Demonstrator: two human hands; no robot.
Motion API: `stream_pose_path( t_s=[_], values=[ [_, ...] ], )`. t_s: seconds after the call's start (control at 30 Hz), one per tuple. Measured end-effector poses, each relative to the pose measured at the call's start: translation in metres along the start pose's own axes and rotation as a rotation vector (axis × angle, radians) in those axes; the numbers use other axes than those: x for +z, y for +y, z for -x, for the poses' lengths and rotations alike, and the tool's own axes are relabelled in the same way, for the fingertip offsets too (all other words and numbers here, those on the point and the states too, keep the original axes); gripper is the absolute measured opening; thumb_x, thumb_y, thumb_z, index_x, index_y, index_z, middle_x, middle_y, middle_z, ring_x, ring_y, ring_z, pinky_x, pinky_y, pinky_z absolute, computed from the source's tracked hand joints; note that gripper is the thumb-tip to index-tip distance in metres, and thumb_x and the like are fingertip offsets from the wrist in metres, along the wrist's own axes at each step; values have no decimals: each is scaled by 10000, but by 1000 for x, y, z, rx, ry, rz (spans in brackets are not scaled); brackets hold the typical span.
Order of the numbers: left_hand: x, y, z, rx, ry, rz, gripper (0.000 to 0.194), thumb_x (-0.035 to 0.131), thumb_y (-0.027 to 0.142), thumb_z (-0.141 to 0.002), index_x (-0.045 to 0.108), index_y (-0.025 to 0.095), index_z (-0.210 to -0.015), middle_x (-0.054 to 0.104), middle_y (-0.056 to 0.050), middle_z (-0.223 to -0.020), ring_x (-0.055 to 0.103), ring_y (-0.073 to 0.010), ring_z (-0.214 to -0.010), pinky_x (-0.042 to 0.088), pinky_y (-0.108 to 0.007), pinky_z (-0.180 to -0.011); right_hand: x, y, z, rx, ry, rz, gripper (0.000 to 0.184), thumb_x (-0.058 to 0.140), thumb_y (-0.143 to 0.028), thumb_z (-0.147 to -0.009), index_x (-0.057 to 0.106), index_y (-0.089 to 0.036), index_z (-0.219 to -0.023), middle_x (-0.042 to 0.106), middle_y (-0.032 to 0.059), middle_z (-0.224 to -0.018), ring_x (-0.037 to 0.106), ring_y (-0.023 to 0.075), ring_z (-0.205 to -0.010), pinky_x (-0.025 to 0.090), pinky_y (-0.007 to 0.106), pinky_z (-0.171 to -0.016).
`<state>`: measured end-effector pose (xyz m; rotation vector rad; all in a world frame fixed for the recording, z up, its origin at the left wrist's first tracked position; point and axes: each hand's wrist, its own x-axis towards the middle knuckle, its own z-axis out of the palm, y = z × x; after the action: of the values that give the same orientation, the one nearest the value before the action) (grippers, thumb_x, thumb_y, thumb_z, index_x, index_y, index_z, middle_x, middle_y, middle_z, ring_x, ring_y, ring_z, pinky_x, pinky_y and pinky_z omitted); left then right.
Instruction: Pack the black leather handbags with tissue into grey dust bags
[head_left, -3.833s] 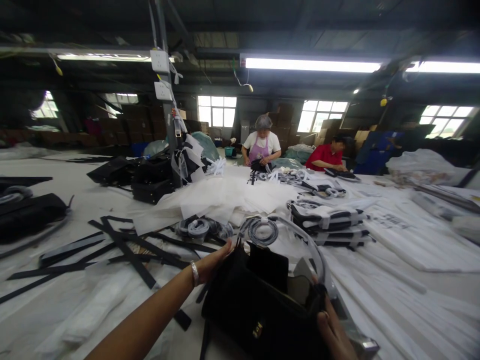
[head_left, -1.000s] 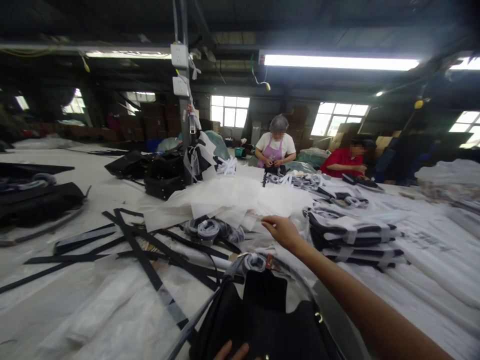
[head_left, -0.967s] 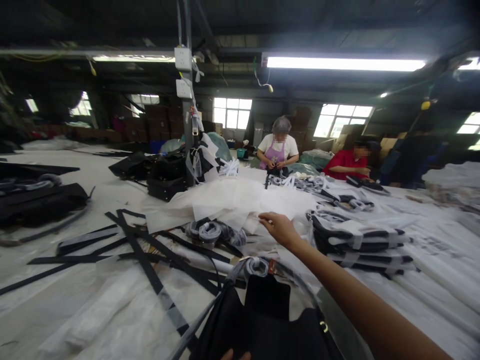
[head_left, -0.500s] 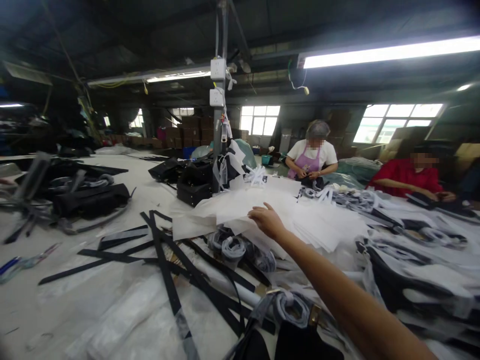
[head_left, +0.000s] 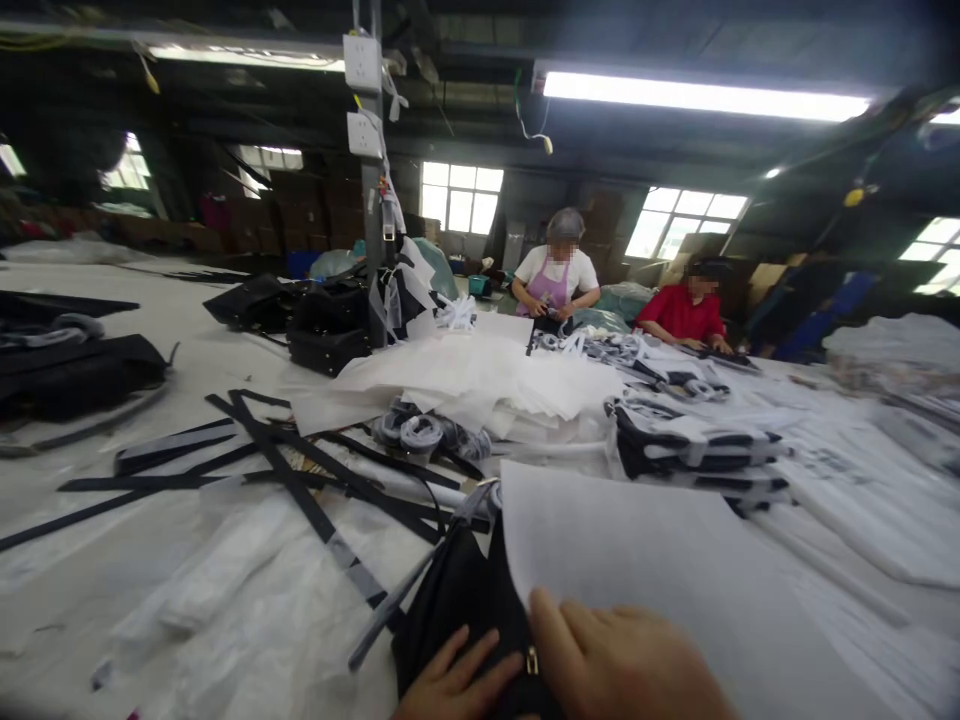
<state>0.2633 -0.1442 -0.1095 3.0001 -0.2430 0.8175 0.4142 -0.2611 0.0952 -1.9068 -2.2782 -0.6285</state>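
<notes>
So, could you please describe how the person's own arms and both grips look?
The left grip and right grip are bare, five-fingered hands without gloves. No rings can be made out. The lower edge hides the forearms; no sleeves show.

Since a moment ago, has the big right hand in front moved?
Yes, back this way, farther from the post: the right hand went from over the paper pile to the near black bag.
</notes>
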Motion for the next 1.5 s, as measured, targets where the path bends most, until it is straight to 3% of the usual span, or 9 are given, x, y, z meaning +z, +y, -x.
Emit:
stream_pose_path(
  t_s=[0.1, 0.23, 0.37, 0.53, 0.77, 0.87, 1.07, 1.33, 1.5],
  values=[
    [-27, 13, -9, -61, -42, 55, 477, 579, 278, -916, 483, 384, -1371, 599, -21, -1357, 567, -266, -1227, 445, -487, -1055, 27, -21, 1, 206, -318, -355, 149, 590, -145, -821, 692, -152, -929, 742, 80, -689, 678, 210, -527, 395, 265, -423],
    [-52, 22, -16, -153, -162, 234, 609, 618, 178, -799, 486, 358, -1366, 520, -16, -1435, 453, -288, -1326, 348, -541, -1115, 40, -6, 18, 214, -359, -600, 584, 599, -393, -912, 418, -218, -1439, 720, 59, -1171, 706, 160, -964, 547, 226, -813],
    [-55, 22, -15, -192, -228, 277, 744, 594, 112, -732, 428, 382, -1405, 427, -13, -1508, 413, -292, -1357, 333, -559, -1108, 45, 19, 65, 177, -454, -665, 813, 656, -622, -791, 372, -289, -1477, 316, 77, -1568, 278, 311, -1436, 168, 526, -1185],
    [-51, 21, -12, -185, -280, 230, 806, 581, 87, -720, 379, 397, -1436, 410, -21, -1519, 333, -318, -1409, 282, -587, -1119, 67, 26, 85, 269, -496, -523, 851, 676, -624, -762, 392, -252, -1473, 355, 123, -1547, 431, 348, -1323, 346, 502, -1092],
    [-52, 27, -14, -196, -220, 212, 640, 600, 183, -815, 446, 402, -1397, 532, -27, -1405, 512, -286, -1231, 359, -513, -1063, 82, 28, 64, 250, -463, -531, 519, 590, -463, -882, 572, -216, -1338, 620, 136, -1284, 574, 324, -1141, 456, 451, -966],
    [-49, 25, -15, -197, -196, 199, 558, 575, 196, -864, 477, 398, -1375, 549, -26, -1386, 534, -268, -1199, 406, -452, -1012, 79, 31, 66, 220, -465, -553, 414, 527, -475, -921, 629, -270, -1266, 642, 104, -1256, 520, 326, -1230, 368, 502, -1048],
    [-48, 20, -18, -152, -230, 157, 507, 562, 161, -892, 506, 380, -1346, 696, -5, -1019, 656, -194, -925, 489, -326, -859, 81, 25, 96, 190, -446, -552, 724, 503, -670, -865, 375, -301, -1474, 320, 112, -1566, 227, 361, -1443, 104, 624, -1144],
    [-59, 37, -34, 58, -208, 30, 317, 457, 177, -980, 558, 144, -1279, 643, -109, -1282, 599, -218, -1164, 437, -365, -1014, 111, 5, 124, 167, -335, -501, 733, 496, -569, -922, 221, -265, -1530, 275, 84, -1582, 221, 292, -1457, 151, 561, -1179],
    [-47, 22, -29, 90, -216, 182, 371, 429, 139, -978, 529, 220, -1326, 634, -47, -1319, 613, -172, -1172, 482, -310, -973, 111, 6, 125, 187, -285, -514, 577, 472, -230, -949, 311, -231, -1503, 369, 63, -1543, 298, 240, -1433, 210, 508, -1184]
  ],
)
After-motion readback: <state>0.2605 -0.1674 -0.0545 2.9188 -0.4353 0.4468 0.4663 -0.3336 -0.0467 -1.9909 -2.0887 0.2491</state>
